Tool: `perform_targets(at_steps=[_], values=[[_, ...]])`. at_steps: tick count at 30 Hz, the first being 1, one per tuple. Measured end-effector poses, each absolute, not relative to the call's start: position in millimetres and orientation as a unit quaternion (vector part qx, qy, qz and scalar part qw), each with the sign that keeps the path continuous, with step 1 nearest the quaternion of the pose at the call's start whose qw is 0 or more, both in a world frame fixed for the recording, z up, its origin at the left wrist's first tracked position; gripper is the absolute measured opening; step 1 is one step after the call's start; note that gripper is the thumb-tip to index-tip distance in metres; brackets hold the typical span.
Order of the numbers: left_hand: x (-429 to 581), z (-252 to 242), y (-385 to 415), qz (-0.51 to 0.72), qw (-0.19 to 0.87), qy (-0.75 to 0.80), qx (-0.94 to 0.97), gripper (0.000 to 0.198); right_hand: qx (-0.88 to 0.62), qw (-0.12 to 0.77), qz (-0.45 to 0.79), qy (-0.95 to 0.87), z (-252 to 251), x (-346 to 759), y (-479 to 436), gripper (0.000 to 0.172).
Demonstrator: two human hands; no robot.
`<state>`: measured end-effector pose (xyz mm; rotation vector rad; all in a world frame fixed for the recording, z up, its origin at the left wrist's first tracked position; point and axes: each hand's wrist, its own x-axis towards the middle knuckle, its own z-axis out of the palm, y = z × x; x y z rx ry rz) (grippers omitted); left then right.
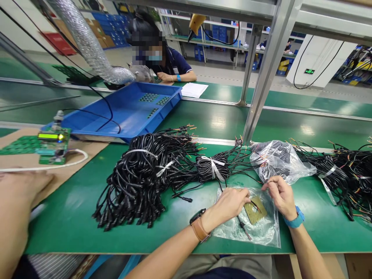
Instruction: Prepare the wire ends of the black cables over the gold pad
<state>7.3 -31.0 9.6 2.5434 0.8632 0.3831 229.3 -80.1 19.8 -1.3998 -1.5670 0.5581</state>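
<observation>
My left hand (232, 202), with a brown-strapped watch at the wrist, is closed in a pinch on a thin black cable. A short dark end with a reddish wire (256, 206) pokes out past its fingertips. Below it, another black cable end (241, 224) with bare-looking wire tips lies on a clear plastic bag (269, 232). A yellowish square pad (253, 217) with a light hole rests between my hands. My right hand (279, 195), wearing a blue wristband, has thumb and fingers pinched together at the bag's upper right; what they hold is too small to tell.
Bundled black cables (136, 170) lie left, a tied coil (211, 167) ahead, and more cables (334, 174) right. A clear bag with dark contents (279, 161) sits beyond my right hand. A blue tray (122, 104), a lit circuit board (54, 145), and another person's arm (14, 209) are left.
</observation>
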Motion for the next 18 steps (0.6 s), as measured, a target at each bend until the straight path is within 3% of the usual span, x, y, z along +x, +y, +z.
perform_targets(at_steps=[3, 10, 15, 18], values=[[9.2, 11.5, -34.5, 0.195, 0.273, 0.275, 0.901, 0.018, -0.577, 0.523, 0.209, -0.592, 17.3, 231.7, -78.8, 0.017], [11.4, 17.7, -40.5, 0.264, 0.388, 0.151, 0.87, 0.011, -0.598, 0.522, 0.187, -0.579, 11.9, 228.4, -73.9, 0.019], [9.4, 17.3, -40.4, 0.323, 0.429, 0.224, 0.813, 0.024, -0.555, 0.538, 0.36, -0.522, 13.8, 227.0, -72.6, 0.026], [8.6, 18.5, -37.6, 0.368, 0.435, 0.283, 0.772, 0.023, -0.519, 0.525, 0.455, -0.499, 15.1, 223.5, -72.8, 0.03]])
